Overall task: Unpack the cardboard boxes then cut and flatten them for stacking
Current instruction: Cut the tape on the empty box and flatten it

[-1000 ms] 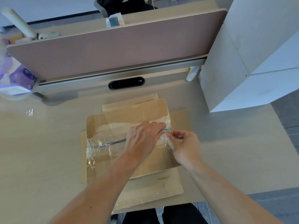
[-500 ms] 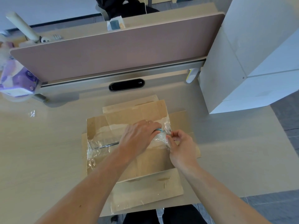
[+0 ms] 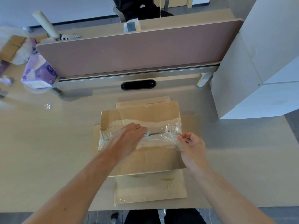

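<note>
The cardboard box (image 3: 145,160) lies nearly flat mid-table (image 3: 48,159). The left hand (image 3: 129,139) grips a blue-tipped cutter (image 3: 146,134) on the clear tape (image 3: 163,139). The right hand (image 3: 192,146) pinches that tape's 3 o'clock end. The seam seems partly slit, so flattening and stacking remain.

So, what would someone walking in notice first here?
Probably the flattened cardboard box in the middle, with a crinkled band of clear tape across it. The left hand holds a blue-tipped tool at the tape's seam, while the right hand pinches the tape's right end. Behind stands a pink divider panel.
</note>
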Demonstrator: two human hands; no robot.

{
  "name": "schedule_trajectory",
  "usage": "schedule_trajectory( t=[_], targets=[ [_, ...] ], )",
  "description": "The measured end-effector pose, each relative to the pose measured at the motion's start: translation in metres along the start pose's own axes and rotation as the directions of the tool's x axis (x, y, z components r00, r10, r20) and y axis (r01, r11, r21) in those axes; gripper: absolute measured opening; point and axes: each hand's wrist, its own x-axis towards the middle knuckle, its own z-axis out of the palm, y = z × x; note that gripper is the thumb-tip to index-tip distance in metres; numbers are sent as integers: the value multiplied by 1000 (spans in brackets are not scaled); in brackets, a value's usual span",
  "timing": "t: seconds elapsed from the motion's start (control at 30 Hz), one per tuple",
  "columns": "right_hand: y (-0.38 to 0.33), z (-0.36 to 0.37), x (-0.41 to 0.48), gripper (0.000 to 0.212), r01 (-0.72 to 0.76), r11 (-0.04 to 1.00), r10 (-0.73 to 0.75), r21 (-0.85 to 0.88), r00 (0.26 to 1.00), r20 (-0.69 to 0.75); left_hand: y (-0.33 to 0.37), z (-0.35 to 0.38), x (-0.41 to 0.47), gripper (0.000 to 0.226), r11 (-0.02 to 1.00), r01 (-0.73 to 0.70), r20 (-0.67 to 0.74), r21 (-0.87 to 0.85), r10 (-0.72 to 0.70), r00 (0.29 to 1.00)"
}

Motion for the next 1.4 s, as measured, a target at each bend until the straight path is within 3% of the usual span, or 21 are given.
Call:
schedule_trajectory(
  t=[0.17,0.43,0.63,0.77,0.87,1.0,1.07,1.13,1.2,1.27,1.4],
  targets=[
    [-4,-5,-1,7,11,1000,-11,3,999,40,-28,-25,-29,29,998,44,17,51,-45,999],
    [-13,-6,-8,5,51,998,-52,32,997,49,-55,-58,-66,18,985,55,-17,165,-53,998],
    [-19,-16,-4,5,35,998,-36,50,999,14,-90,-76,-98,9,967,144,-16,212,-143,990],
    [-28,-21,0,9,37,999,-37,16,999,12,-88,-88,-109,23,958,282,-169,50,-271,948],
    [-34,-19,-3,29,75,975,-66,-208,997,50,-68,-76,-86,13,951,288,-198,-114,-305,931],
    [-39,-15,1,79,148,751,-145,-643,988,57,-62,-47,-62,7,922,313,-47,-228,-332,942],
    [-46,-6,-1,82,261,536,-336,-803,938,81,-69,-38,-60,9,909,328,3,-259,-339,941],
    [-60,14,-7,78,444,386,-486,-809,843,232,-76,-35,-61,8,909,324,0,-264,-336,942],
    [-73,46,-18,74,589,326,-407,-740,794,452,-82,-35,-61,9,912,311,-3,-269,-324,946],
    [-70,80,-26,74,629,265,-239,-731,777,582,-89,-35,-61,9,910,291,1,-297,-305,952],
    [-58,113,-22,77,560,227,-194,-797,828,526,-102,-33,-63,11,917,249,-6,-313,-265,964]
  ],
)
